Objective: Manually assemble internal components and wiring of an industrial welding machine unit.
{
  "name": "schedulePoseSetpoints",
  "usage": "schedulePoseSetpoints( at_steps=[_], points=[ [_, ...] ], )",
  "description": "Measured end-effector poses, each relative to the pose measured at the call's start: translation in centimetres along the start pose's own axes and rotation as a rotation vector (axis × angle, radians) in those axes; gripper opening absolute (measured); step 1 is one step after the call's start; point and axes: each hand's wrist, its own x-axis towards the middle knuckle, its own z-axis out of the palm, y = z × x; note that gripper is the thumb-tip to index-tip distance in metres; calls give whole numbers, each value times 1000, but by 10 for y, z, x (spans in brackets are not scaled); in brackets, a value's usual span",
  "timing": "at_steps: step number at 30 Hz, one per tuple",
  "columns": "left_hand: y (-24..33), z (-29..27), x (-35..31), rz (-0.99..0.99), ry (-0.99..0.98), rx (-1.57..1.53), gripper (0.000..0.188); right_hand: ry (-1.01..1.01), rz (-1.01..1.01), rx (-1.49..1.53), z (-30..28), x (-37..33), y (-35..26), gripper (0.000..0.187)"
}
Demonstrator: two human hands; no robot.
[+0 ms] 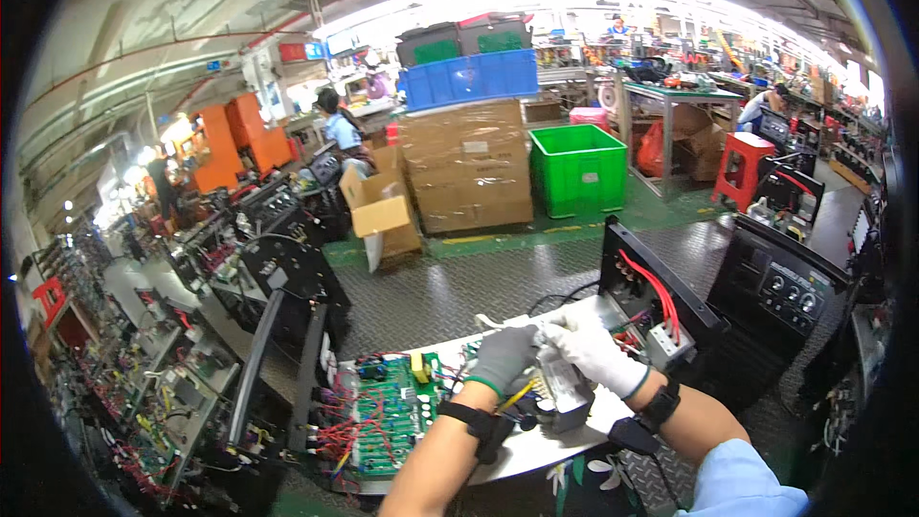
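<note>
My left hand [507, 358], in a grey glove, and my right hand [595, 348], in a white glove, meet over a pale metal panel [498, 450]. Both have bent fingers drawn together at the far side of a grey metal block [567, 391]. Whatever lies between the fingertips is too small and blurred to name. A short whitish piece [490, 322] sticks out beyond the left fingers. Left of my left wrist lies a green circuit board [388, 421] with many red wires. A black upright panel [637, 273] with thick red cables [661, 292] stands beyond my right hand.
A black front panel with knobs [780, 282] stands at right. Another black frame [287, 278] rises at left, near racks of wired boards [163, 373]. Across the metal floor are a large carton [464, 172], a green crate [578, 172] and a red stool [742, 168]. Other people work farther off.
</note>
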Motion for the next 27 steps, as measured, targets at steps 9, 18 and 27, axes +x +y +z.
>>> schedulePoseSetpoints(
  at_steps=[9, 18, 27],
  points=[
    [15, -31, -80, 18, 44, -685, 35, -170, -366, -472, 9, -45, -61, 27],
    [30, -14, -126, 35, -128, -1313, 17, -417, 200, 14, 22, -55, -67, 16],
    [-34, -51, -138, -392, 706, -1018, 20, -78, -168, -313, 7, -19, -79, 16]
  ],
)
